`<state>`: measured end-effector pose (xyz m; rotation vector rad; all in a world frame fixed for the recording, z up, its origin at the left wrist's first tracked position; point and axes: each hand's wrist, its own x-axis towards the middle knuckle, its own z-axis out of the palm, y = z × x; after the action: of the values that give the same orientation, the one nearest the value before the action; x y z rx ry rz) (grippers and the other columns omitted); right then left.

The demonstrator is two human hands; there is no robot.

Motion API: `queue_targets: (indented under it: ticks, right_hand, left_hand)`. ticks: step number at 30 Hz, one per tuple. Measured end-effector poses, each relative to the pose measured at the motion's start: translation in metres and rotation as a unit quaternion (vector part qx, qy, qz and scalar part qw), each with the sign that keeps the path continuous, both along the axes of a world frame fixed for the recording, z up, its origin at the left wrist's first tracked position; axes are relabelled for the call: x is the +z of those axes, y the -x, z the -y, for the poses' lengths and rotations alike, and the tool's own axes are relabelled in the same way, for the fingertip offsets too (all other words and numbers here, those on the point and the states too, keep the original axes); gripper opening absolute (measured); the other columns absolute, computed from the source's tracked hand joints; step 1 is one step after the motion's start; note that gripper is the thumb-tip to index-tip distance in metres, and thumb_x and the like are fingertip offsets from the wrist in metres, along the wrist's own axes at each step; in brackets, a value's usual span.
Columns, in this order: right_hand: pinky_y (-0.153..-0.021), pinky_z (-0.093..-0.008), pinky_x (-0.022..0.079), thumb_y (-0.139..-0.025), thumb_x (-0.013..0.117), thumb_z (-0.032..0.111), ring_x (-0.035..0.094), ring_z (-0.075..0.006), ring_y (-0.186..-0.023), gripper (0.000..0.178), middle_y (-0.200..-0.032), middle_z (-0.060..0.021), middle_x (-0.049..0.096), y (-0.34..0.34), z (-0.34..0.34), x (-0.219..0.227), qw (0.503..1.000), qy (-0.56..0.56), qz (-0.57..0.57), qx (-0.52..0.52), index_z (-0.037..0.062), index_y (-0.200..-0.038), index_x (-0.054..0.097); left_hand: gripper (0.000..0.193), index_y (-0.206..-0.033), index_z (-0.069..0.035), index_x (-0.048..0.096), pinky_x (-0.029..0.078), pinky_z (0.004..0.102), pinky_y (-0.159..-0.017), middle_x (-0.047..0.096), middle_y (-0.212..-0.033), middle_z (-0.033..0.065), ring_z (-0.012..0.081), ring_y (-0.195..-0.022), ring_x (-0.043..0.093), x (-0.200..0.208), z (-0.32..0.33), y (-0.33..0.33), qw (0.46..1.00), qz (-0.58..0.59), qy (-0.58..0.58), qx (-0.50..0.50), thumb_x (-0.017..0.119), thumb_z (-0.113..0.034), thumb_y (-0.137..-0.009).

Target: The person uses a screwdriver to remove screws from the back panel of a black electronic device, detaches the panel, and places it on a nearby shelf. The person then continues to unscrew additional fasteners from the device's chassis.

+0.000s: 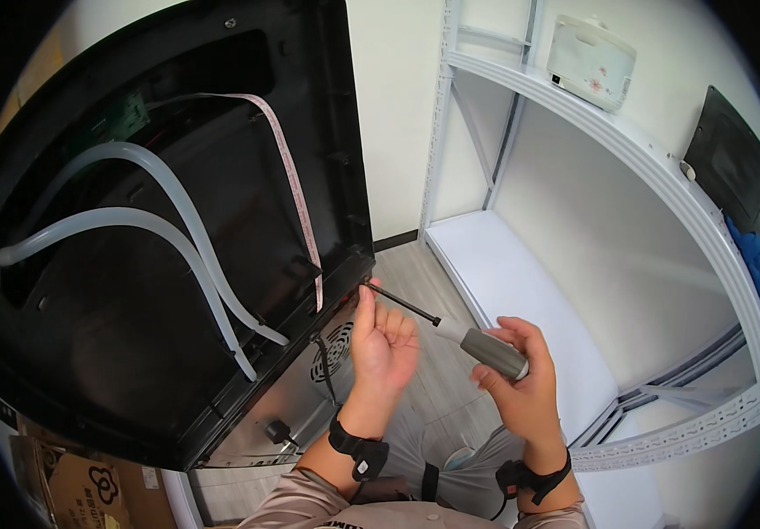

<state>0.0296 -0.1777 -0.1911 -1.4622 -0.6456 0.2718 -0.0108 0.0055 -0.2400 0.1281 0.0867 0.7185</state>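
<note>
My right hand (pixel 525 379) is closed round the grey handle of a screwdriver (pixel 493 353). Its long dark shaft slants up and left to the lower right corner of a large black panel (pixel 248 229). There the fingertips of my left hand (pixel 384 348) pinch the end of the shaft. Whether a small screw sits at that tip is too small to tell. Two pale flexible hoses (pixel 168 176) and a flat white-and-red ribbon cable (pixel 287 163) run across the panel's inner face. A green circuit board (pixel 120 122) sits near its upper left.
Beneath the panel stands a metal housing (pixel 261 419) with a round vent grille (pixel 333 351) and a black cable. White metal shelving (pixel 530 282) curves along the right, with a white appliance (pixel 590 63) and a dark panel (pixel 733 159) on top. A cardboard box (pixel 85 494) is at lower left.
</note>
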Motion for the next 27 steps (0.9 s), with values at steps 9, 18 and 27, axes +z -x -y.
queue_targets:
  ticks: [9, 18, 27]
  right_hand:
    - [-0.078, -0.0289, 0.051, -0.082, 0.073, 0.003, 0.063, -0.0149, -0.091, 0.033, -0.098, -0.0091, 0.067, -0.002, 0.006, 0.004, 0.987, 0.062, 0.145, 0.027, 0.0004, -0.113, 0.062]
    - [-0.082, -0.0291, 0.048, -0.083, 0.068, 0.003, 0.062, -0.0192, -0.091, 0.021, -0.101, -0.0114, 0.066, -0.008, 0.003, -0.004, 0.982, 0.001, 0.190, 0.000, -0.0003, -0.103, 0.065]
    - [-0.080, -0.0281, 0.048, -0.083, 0.066, 0.003, 0.061, -0.0166, -0.088, 0.018, -0.098, -0.0100, 0.066, -0.010, 0.019, -0.006, 0.990, -0.005, 0.140, -0.012, -0.0014, -0.101, 0.065]
  left_hand:
    - [0.019, -0.100, -0.016, 0.063, 0.020, 0.0226, -0.045, 0.022, -0.055, -0.0084, 0.0060, -0.048, 0.019, -0.004, -0.002, -0.005, 1.000, -0.011, -0.013, 0.002, 0.054, -0.033, -0.100]
    - [0.012, -0.101, -0.013, 0.057, 0.023, 0.0240, -0.047, 0.024, -0.056, -0.0066, 0.0059, -0.048, 0.022, -0.002, -0.003, -0.002, 1.000, -0.008, -0.015, -0.010, 0.052, -0.024, -0.100]
    - [0.011, -0.093, -0.009, 0.055, 0.027, 0.0240, -0.047, 0.031, -0.057, -0.0061, 0.0066, -0.049, 0.028, -0.009, 0.000, 0.001, 0.995, -0.061, -0.081, 0.004, 0.051, -0.019, -0.095]
